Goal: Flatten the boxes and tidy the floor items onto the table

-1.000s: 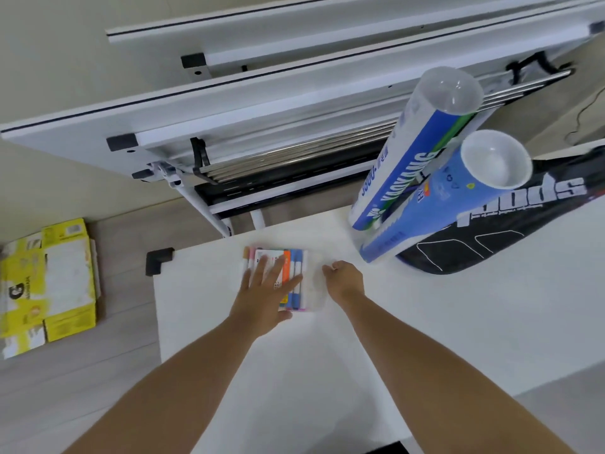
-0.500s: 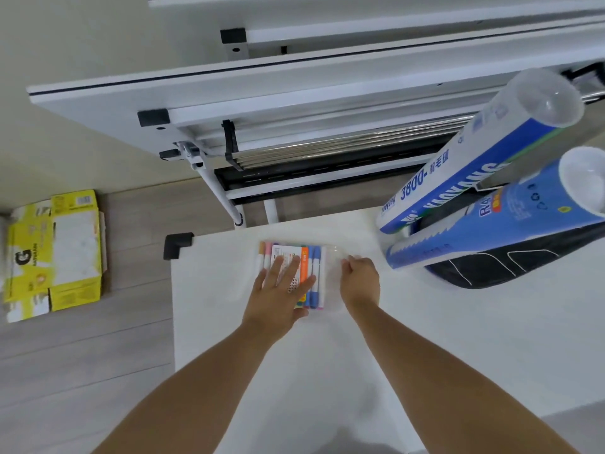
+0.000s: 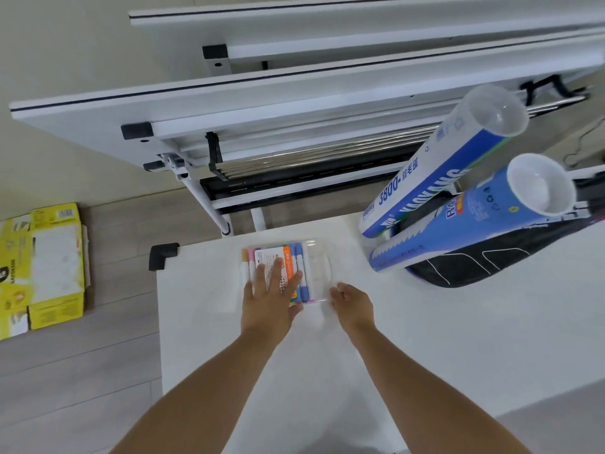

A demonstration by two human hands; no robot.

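Note:
A clear plastic case of coloured marker pens [image 3: 296, 262] lies near the far left corner of the white table [image 3: 425, 348]. My left hand [image 3: 270, 298] rests flat on the case with its fingers spread and straight. Just to the right, my right hand [image 3: 352, 304] sits at the case's near right corner with its fingers loosely curled, holding nothing I can see. A flattened yellow and white cardboard box [image 3: 42, 267] lies on the wooden floor to the left of the table.
Two blue and white shuttlecock tubes [image 3: 435, 178] [image 3: 484, 224] lean on a black racket bag [image 3: 491, 260] at the table's far right. Folded white tables [image 3: 262, 103] stand on edge behind. A black corner guard [image 3: 162, 255] caps the table's far left corner.
My left hand stays flat on the pen case. My right hand has drawn slightly back from the case's right side. The view has shifted, so everything sits further right in the frame.

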